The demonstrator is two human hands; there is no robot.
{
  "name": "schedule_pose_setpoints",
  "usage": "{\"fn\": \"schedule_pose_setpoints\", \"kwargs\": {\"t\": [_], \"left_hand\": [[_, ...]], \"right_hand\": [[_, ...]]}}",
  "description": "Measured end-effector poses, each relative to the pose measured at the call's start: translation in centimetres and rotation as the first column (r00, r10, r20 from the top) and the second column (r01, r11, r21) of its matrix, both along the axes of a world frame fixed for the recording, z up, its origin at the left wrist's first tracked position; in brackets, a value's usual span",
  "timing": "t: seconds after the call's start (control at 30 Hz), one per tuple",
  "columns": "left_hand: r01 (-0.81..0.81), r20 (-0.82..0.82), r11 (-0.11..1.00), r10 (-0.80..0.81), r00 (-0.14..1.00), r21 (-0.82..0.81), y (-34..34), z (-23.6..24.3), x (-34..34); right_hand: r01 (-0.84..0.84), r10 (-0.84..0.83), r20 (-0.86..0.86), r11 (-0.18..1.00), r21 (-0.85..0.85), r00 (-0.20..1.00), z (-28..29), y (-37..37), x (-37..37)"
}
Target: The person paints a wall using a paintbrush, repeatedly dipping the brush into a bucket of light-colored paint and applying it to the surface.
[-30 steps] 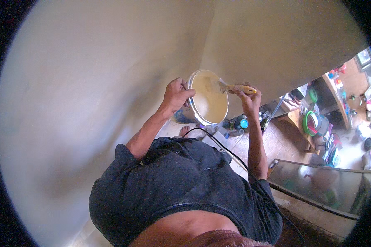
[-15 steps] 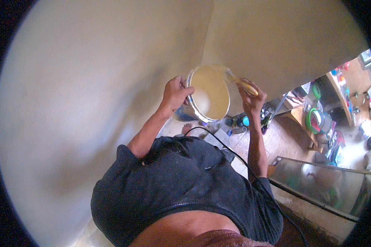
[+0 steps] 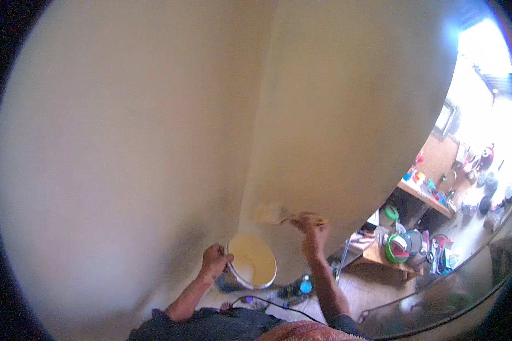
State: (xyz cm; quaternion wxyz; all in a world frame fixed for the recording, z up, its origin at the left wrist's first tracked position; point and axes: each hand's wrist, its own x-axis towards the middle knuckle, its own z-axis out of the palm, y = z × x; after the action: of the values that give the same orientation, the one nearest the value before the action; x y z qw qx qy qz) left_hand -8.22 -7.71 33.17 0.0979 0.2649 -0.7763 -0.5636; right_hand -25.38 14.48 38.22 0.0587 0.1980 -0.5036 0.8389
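My left hand (image 3: 215, 261) is closed on the rim of a paint bucket (image 3: 263, 256), its thumb over the edge. The bucket tilts toward me, and pale cream paint (image 3: 244, 268) shows inside. My right hand (image 3: 309, 225) grips a paintbrush with a yellowish handle (image 3: 322, 222), above and to the right of the bucket. Its bristle end points left at the right-hand wall (image 3: 324, 131), beside a lighter patch (image 3: 267, 213). The bristles are blurred, so I cannot tell whether they touch the wall.
Two plain walls meet in a corner ahead of me. To the right are a low wooden bench (image 3: 381, 257), a green basin (image 3: 393, 248) and a cluttered counter (image 3: 424, 196). A black cable (image 3: 273, 304) runs below the bucket, near bottles (image 3: 305, 284) on the floor.
The paintbrush has left the bucket's far rim and is now up by the right-hand wall. My view has tilted upward, so hands and bucket sit lower in it.
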Motion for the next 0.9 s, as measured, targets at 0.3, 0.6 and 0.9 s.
{"fn": "schedule_pose_setpoints", "kwargs": {"t": [0.3,0.6,0.9], "left_hand": [[-0.012,-0.041,0.983,0.005,0.999,-0.181,-1.2,-5.9,-2.0],[-0.012,-0.085,0.983,-0.003,0.996,-0.181,-1.7,-4.8,-2.3],[0.019,-0.077,0.968,-0.040,0.996,-0.250,-2.1,-6.1,-3.6]], "right_hand": [[0.293,-0.332,-0.754,0.936,-0.192,0.566,36.3,-2.9,-10.0],[0.401,-0.467,-0.728,0.871,-0.283,0.501,51.8,-12.1,-10.0],[0.841,-0.685,-0.724,0.438,-0.316,0.085,52.6,-8.6,-10.3]]}}
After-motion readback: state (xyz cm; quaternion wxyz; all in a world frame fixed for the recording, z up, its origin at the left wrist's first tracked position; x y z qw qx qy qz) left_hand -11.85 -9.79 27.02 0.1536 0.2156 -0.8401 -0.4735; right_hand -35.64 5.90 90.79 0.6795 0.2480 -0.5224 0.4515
